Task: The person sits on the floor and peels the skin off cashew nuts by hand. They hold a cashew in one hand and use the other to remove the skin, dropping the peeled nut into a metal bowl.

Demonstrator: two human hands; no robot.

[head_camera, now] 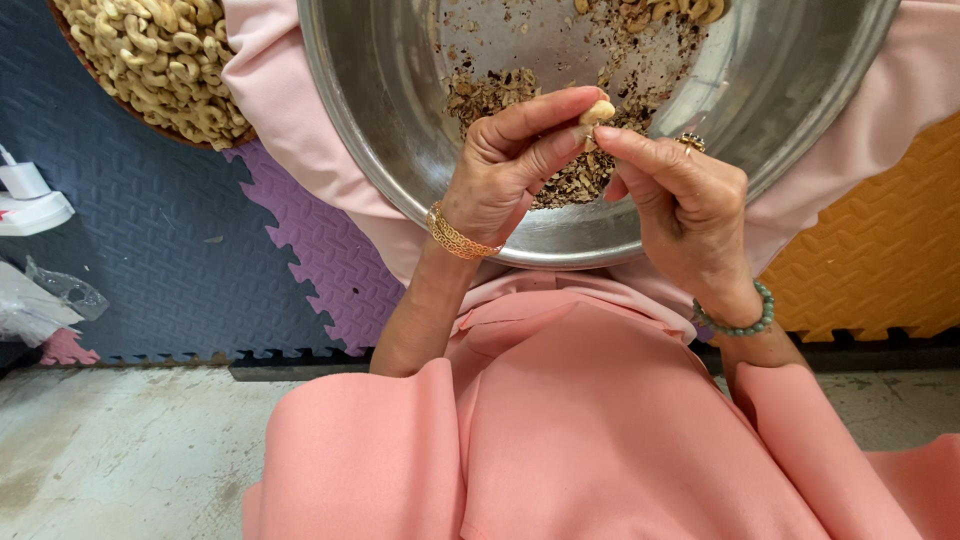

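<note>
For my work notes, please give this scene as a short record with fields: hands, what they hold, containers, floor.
left hand: pinches a pale cashew nut with thumb and forefinger
right hand: fingertips touch the same nut
below hands: steel basin with brown skin scraps
upper left: basket full of peeled nuts
floor: foam mats, dark, purple, orange

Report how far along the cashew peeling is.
Done: a heap of pale peeled cashews fills the basket at top left, and brown skin scraps litter the metal basin. In hand: the left hand and right hand pinch one cashew over the basin. Left: a few nuts at the basin's far rim; whether they are peeled is unclear.
</note>
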